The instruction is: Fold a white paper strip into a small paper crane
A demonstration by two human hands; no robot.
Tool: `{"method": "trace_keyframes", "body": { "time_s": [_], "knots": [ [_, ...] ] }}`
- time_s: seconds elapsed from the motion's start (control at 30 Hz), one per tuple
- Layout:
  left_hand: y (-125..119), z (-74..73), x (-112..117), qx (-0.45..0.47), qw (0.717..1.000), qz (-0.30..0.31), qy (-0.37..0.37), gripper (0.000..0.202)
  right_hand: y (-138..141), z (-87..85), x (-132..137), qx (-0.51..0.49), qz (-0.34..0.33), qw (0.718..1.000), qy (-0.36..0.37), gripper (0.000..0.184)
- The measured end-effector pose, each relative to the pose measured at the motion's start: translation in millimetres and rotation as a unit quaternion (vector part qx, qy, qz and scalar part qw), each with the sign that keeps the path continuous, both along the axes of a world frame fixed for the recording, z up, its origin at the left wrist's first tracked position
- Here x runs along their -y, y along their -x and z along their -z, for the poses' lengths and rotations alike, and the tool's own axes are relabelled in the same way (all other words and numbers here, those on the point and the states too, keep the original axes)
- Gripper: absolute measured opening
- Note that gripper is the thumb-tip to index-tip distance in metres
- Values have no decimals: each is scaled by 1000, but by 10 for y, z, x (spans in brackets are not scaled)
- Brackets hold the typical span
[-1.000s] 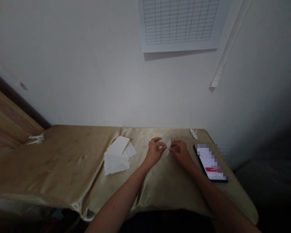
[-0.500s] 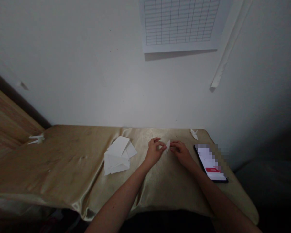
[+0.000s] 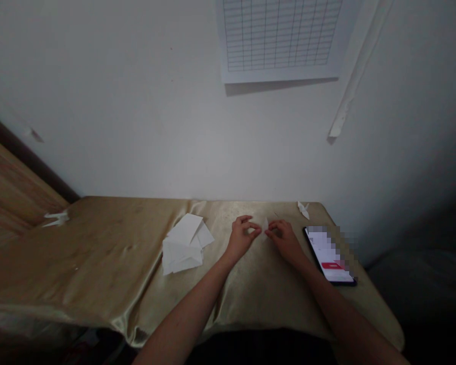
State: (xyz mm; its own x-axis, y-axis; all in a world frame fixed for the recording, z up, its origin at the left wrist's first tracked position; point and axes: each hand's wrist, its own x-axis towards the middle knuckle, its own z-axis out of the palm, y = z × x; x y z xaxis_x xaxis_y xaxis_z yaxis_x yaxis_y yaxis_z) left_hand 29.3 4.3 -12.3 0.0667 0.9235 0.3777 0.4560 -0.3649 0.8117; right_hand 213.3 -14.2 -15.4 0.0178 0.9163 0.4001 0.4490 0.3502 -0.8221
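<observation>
A small piece of folded white paper point(image 3: 266, 223) stands on edge between my two hands, its lower part blurred. My right hand point(image 3: 287, 241) pinches it from the right with thumb and fingers. On the other side, my left hand point(image 3: 242, 237) has thumb and forefinger pressed together at the paper's left edge, its other fingers curled loosely above. To the left of my left hand lies a loose pile of white paper sheets point(image 3: 184, 253), overlapping at angles.
A phone point(image 3: 329, 258) with a lit screen lies right of my right arm. Beyond it is a small folded paper figure point(image 3: 303, 209). Another white folded paper piece point(image 3: 58, 218) rests at the far left of the gold cloth-covered table point(image 3: 99, 253). A gridded sheet point(image 3: 281, 40) hangs on the wall.
My right fingers have closed in on the folded paper and now cover more of it. The paper has turned slightly and shifted a little right. My left hand has barely moved.
</observation>
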Motion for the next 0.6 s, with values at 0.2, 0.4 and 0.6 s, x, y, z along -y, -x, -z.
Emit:
{"method": "trace_keyframes", "body": {
  "time_s": [0.2, 0.4, 0.6],
  "knots": [
    [-12, -13, 22, -13, 1000, 17, 2, 9, 15, -3, 15, 5, -5, 1000, -9, 30],
    [3, 1, -2, -33, 999, -4, -9, 9, 15, -5, 14, 15, -19, 1000, -10, 24],
    [-7, -44, 30, -55, 998, 6, -5, 6, 1, -21, 30, 31, -6, 999, -22, 16]
  ]
}}
